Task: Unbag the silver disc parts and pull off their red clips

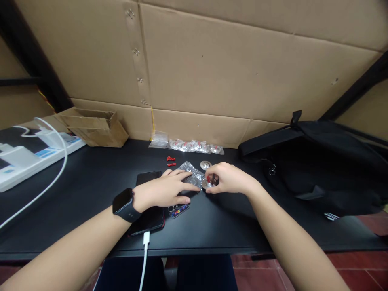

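Cardboard walling [212,60] runs past the top of the view behind a black counter [75,194], with reddish floor tiles [257,277] below. Fingers hide part of the silver disc [207,185] that the right hand [226,178] grasps between thumb and fingertips, near the counter's middle; its red part is hard to make out. Beside it, the left hand [165,188] lies spread, gripping nothing, its fingertips over a clear bag [193,176]. Its wrist covers some of one phone [148,224]. One power strip [45,159] is cut off at left; one backpack [327,161] fills the right. One loose disc [205,165], one open box [97,131] and one key ring tag [179,211] show; the overlapping bagged discs [197,146] cannot be counted surely.
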{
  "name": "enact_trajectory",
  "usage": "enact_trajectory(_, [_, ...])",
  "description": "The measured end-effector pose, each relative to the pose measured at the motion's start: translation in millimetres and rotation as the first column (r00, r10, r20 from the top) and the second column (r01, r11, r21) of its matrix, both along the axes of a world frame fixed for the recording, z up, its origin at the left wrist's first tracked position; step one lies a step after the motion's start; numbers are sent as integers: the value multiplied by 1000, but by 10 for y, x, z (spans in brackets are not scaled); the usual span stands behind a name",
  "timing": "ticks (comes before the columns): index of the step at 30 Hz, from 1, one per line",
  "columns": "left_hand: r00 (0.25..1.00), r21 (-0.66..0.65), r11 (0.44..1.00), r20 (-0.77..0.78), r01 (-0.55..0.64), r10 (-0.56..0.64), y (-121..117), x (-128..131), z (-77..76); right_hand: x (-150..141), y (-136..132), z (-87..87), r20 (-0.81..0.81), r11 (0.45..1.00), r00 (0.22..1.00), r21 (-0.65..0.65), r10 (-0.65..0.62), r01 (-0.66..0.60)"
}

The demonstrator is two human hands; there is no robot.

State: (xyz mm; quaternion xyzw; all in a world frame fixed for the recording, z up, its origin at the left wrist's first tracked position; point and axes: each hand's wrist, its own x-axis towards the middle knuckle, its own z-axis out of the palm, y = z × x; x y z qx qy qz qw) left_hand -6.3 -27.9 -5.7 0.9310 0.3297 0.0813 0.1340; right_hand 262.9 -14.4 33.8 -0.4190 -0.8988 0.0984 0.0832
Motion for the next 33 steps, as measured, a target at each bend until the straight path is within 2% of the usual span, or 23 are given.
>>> enact_trajectory(8, [995,-26,999,-87,43,-45,-2,39,43,-87,-4,3,133,994,985,9,-110,109])
enact_trajectory(14, [994,-42,996,-67,79,-82,13,39,48,-182,-44,5,201,979,958,53,-205,198])
enact_trajectory(18, [993,-43,996,-84,76,-79,17,35,60,-182,-58,3,199,983,963,44,-181,176])
enact_trajectory(25, [992,-33,992,-45,119,-120,28,30,48,-45,-47,45,120,998,992,-46,-29,35])
enact_trajectory(29, [992,-25,993,-42,117,-118,19,35,51,-51,-5,-5,70,998,997,-35,-45,47])
enact_trajectory(33, [991,-11,992,-44,129,-129,2,35,75,-98,46,-91,33,997,997,32,-75,74])
